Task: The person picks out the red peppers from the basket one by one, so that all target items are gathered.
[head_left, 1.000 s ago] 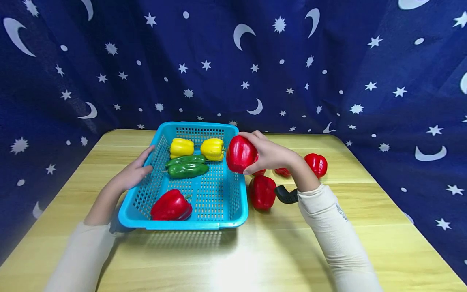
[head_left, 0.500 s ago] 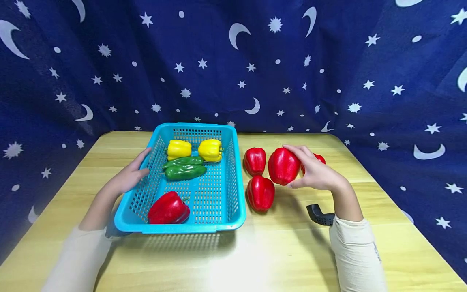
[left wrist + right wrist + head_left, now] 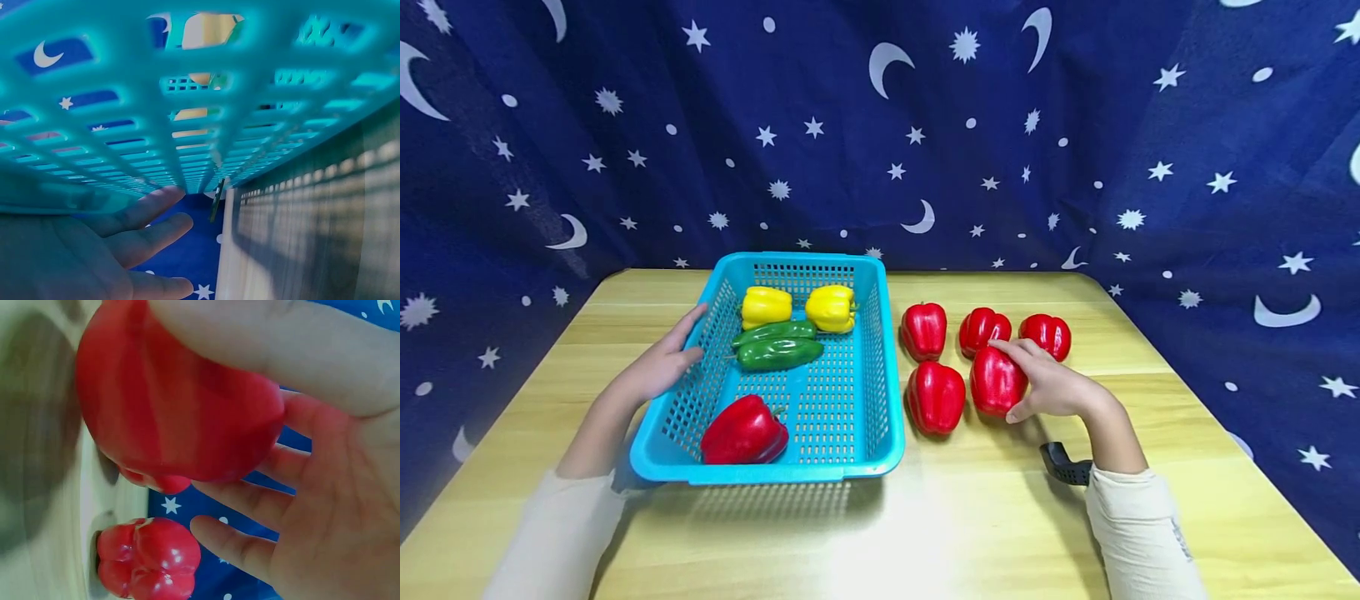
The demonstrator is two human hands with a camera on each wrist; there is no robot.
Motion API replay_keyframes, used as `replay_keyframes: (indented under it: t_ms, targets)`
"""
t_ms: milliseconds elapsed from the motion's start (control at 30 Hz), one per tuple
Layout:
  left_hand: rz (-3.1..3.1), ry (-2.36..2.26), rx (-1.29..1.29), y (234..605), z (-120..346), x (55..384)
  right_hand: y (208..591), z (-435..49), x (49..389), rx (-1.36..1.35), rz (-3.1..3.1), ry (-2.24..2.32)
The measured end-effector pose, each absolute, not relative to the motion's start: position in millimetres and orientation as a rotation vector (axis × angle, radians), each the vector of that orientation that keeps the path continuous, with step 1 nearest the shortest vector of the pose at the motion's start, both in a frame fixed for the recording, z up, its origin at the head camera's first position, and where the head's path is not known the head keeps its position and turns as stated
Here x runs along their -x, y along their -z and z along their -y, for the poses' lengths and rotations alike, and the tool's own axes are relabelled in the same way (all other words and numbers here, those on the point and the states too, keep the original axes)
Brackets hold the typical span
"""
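In the head view my right hand (image 3: pixel 1052 382) grips a red bell pepper (image 3: pixel 997 383) low over the table, right of the basket. The right wrist view shows the thumb across this pepper (image 3: pixel 181 400) and the fingers round its far side. My left hand (image 3: pixel 662 364) rests at the left wall of the blue basket (image 3: pixel 767 473). In the left wrist view its fingers (image 3: pixel 150 240) extend nearly straight beside the perforated wall. Inside the basket lie a red bell pepper (image 3: pixel 745 432), two yellow bell peppers (image 3: pixel 831 308) and two long green peppers (image 3: pixel 780 353).
Several more red bell peppers (image 3: pixel 936 398) stand on the wooden table (image 3: pixel 970 533) right of the basket, close around the held one. A black curved piece (image 3: pixel 1063 465) shows at the right wrist. Behind the table hangs a dark blue curtain (image 3: pixel 820 200) with moons and stars.
My right hand has carried the red bell pepper from the basket's right rim rightward, then down toward the table beside the other red ones. The left hand has stayed at the basket.
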State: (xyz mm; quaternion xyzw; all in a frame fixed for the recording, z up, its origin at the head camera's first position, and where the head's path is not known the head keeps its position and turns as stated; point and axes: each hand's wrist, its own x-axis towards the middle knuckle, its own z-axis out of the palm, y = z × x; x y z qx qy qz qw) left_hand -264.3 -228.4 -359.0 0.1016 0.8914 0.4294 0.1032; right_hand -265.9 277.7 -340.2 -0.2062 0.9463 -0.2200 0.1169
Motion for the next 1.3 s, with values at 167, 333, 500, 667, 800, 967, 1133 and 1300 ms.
replay_keyframes:
  t_ms: [167, 333, 500, 667, 800, 967, 1133, 1300]
  targets:
    - [-2.626, -1.268, -0.284, 358.7, 227.0, 263.6, 345.9, -277.2, 268.9, 0.6, -2.728, 0.619]
    - [-2.636, -1.264, -0.274, 361.4, 228.1, 265.2, 349.9, -276.1, 272.3, 0.637, -2.686, 0.602]
    - [-2.634, -1.272, -0.275, 362.0, 228.9, 265.6, 350.7, -275.8, 272.8, 0.621, -2.669, 0.607]
    - [-2.63, -1.28, -0.276, 362.1, 229.0, 265.4, 350.1, -275.8, 272.5, 0.604, -2.663, 0.606]
    - [-2.627, -1.288, -0.288, 362.0, 228.6, 265.0, 350.1, -276.0, 272.2, 0.608, -2.665, 0.593]
    - [-2.63, -1.284, -0.292, 361.8, 228.4, 264.9, 348.2, -276.0, 270.8, 0.599, -2.658, 0.582]
    - [-2.633, -1.271, -0.272, 361.0, 227.8, 264.5, 345.6, -276.6, 269.2, 0.592, -2.665, 0.58]
    - [-2.639, -1.275, -0.278, 360.6, 228.4, 263.5, 342.3, -275.7, 267.5, 0.613, -2.679, 0.587]
